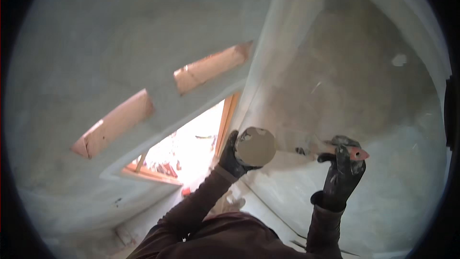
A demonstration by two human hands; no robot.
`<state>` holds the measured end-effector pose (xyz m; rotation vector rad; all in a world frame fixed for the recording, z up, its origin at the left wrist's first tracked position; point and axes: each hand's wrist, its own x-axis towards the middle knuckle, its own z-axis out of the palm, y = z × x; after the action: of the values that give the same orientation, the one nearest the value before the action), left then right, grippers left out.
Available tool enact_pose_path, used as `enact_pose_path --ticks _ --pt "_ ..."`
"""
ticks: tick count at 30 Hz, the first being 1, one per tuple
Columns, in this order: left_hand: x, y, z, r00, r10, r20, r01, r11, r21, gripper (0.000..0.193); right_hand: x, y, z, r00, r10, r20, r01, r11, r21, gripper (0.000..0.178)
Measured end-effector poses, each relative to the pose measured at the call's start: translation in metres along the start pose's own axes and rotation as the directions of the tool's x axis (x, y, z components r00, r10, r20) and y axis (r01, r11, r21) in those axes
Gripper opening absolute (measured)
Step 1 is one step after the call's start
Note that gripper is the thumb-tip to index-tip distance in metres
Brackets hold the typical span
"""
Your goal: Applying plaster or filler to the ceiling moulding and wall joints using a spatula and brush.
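Note:
My left hand (232,157), in a dark glove, grips a round tub (243,137) from its left side. Grey-beige wet compound (257,147) fills the tub almost to the rim, with smears along its edge. To the right, my right hand (342,163) in a smeared dark glove is closed around a tool with a red handle (358,154), whose end has a hole. The tool's pale working end points left toward the tub and blurs against the wall, so its kind is unclear. A gap separates tool and tub.
A grey-green wall (373,91) with damp darker patches rises at the right. Another surface at left has two long cut-outs (213,68). Below them, a wood-framed opening (230,115) lets in bright light. A small red object (186,192) lies low near it.

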<state>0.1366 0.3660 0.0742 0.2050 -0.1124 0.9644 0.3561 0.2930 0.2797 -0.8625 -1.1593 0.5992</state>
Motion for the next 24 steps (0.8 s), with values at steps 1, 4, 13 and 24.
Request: enact_pose_path --ticks 1,4,13,24 --pt "0.004 -0.008 0.016 0.999 0.019 -0.029 -0.019 0.999 -0.031 0.06 0.015 -0.009 -0.002 0.994 0.033 0.108 -0.032 0.999 -0.007 0.025" --pt "0.025 -0.034 0.049 0.952 0.197 -0.232 -0.198 0.98 0.021 0.062 0.053 -0.004 -0.018 0.913 0.096 0.395 -0.06 0.993 -0.103 0.021" --pt "-0.075 0.038 -0.032 0.915 0.239 -0.324 -0.249 0.968 0.01 0.063 -0.045 0.084 0.125 0.603 -0.09 0.793 0.467 0.845 -0.259 0.02" --pt "-0.104 0.034 -0.061 0.831 0.342 -0.439 -0.246 0.933 0.262 0.071 -0.078 0.105 0.12 0.701 0.531 0.476 -0.495 0.843 -0.211 0.014"
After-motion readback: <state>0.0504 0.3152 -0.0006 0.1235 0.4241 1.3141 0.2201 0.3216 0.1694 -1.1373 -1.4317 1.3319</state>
